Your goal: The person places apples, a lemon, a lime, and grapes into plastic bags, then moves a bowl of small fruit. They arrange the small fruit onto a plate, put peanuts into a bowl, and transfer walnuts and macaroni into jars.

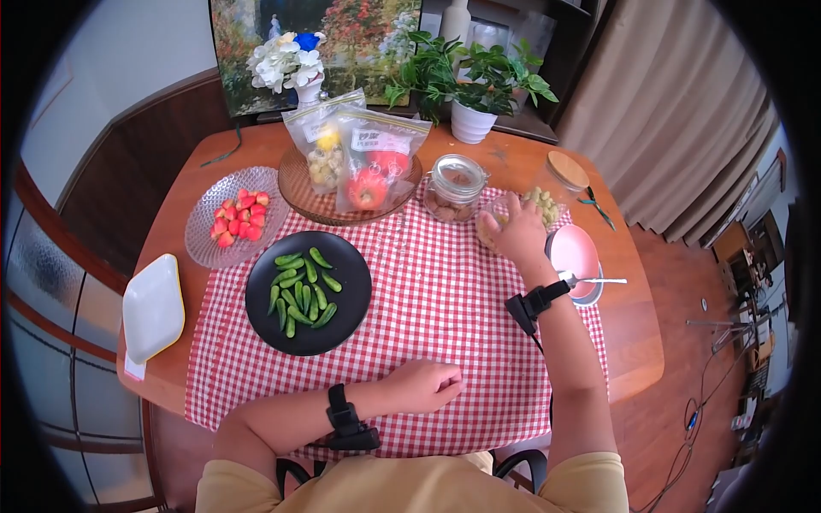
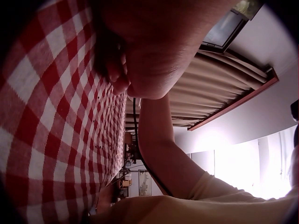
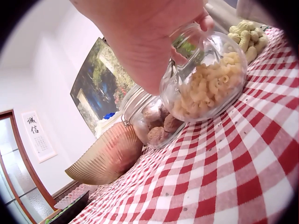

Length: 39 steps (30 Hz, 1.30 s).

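Note:
My right hand [image 1: 520, 235] is at the right back of the table, on the top of a small glass jar of macaroni [image 3: 210, 86]. In the right wrist view its fingers curl at the jar's rim, and the palm hides part of the top. Beside this jar stands a clip-top jar of walnuts [image 1: 453, 192]; on the other side are peanuts [image 1: 545, 205] by a jar with a wooden lid [image 1: 568, 170]. My left hand [image 1: 419, 385] rests loosely curled on the checked cloth [image 1: 410, 316] near the front edge, holding nothing.
A black plate [image 1: 265, 329] bears several small cucumbers. Strawberries fill a glass bowl [image 1: 198, 229]. A brown basket [image 1: 295, 201] holds zip bags [image 1: 376, 158]. A white tray [image 1: 154, 308] lies at left, a pink bowl [image 1: 575, 250] with cutlery at right. Potted plant [image 1: 473, 122] behind.

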Motion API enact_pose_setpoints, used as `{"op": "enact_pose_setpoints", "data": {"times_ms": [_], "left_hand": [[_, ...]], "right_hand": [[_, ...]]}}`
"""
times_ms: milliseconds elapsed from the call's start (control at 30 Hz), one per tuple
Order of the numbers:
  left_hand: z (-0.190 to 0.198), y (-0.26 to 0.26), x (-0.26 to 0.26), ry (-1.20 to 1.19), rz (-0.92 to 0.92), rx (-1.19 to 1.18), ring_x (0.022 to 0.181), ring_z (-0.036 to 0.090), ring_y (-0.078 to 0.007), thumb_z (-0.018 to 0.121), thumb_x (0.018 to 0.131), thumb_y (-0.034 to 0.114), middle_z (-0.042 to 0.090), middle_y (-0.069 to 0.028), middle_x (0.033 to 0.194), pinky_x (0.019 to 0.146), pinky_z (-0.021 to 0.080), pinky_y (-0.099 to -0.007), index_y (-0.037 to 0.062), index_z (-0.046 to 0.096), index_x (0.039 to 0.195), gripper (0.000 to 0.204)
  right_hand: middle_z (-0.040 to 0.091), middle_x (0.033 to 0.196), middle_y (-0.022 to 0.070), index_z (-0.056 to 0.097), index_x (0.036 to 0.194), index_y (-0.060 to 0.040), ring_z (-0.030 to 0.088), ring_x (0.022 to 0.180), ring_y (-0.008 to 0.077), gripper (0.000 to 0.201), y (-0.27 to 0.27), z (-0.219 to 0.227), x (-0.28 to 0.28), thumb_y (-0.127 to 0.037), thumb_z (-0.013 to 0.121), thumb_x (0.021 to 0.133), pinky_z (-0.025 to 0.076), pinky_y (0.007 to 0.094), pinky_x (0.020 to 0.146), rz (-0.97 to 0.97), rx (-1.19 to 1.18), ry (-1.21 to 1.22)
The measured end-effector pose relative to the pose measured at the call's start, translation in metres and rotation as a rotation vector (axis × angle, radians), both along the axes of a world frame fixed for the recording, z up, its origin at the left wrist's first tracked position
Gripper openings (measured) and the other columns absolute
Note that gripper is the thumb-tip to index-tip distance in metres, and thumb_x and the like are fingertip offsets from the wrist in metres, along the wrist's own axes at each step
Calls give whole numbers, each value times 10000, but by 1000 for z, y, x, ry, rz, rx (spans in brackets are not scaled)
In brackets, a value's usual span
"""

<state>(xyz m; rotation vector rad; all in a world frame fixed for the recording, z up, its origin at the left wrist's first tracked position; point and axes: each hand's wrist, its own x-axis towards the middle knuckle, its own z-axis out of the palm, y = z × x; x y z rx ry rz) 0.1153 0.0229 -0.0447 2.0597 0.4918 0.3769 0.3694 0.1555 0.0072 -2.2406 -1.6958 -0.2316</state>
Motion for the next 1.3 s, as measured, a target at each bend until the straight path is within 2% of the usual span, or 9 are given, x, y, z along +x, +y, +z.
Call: {"op": "enact_pose_setpoints", "data": {"times_ms": [233, 667, 1067, 1300], "left_hand": [[-2, 0, 0, 0, -6, 13, 505, 560, -190, 572, 925, 256, 610, -56, 603, 489, 425, -345, 66, 611, 838, 212], [-2, 0, -1, 12, -6, 20, 519, 570, -188, 570, 925, 264, 619, -55, 615, 507, 440, -342, 68, 625, 873, 211], [-1, -1, -1, -23, -1, 43, 505, 570, -214, 576, 919, 259, 608, -69, 593, 495, 439, -360, 61, 610, 850, 212], [-3, 0, -1, 20, 1, 17, 500, 564, -236, 582, 914, 255, 591, -77, 579, 495, 436, -374, 62, 610, 854, 205]], "right_hand": [[506, 1220, 269, 480, 1307, -98, 506, 1148, 414, 689, 5, -4, 9, -592, 568, 835, 466, 470, 908, -14, 44, -59], [515, 1211, 262, 477, 1312, -93, 499, 1152, 410, 686, 5, -11, 12, -576, 578, 836, 465, 469, 909, 23, 121, -112], [525, 1185, 255, 500, 1270, -87, 516, 1121, 405, 638, 11, -10, 5, -557, 568, 844, 474, 476, 881, -53, 79, -47], [504, 1227, 273, 466, 1323, -67, 488, 1162, 412, 698, 27, -12, 6, -598, 498, 872, 474, 457, 893, -176, 9, -103]]}}
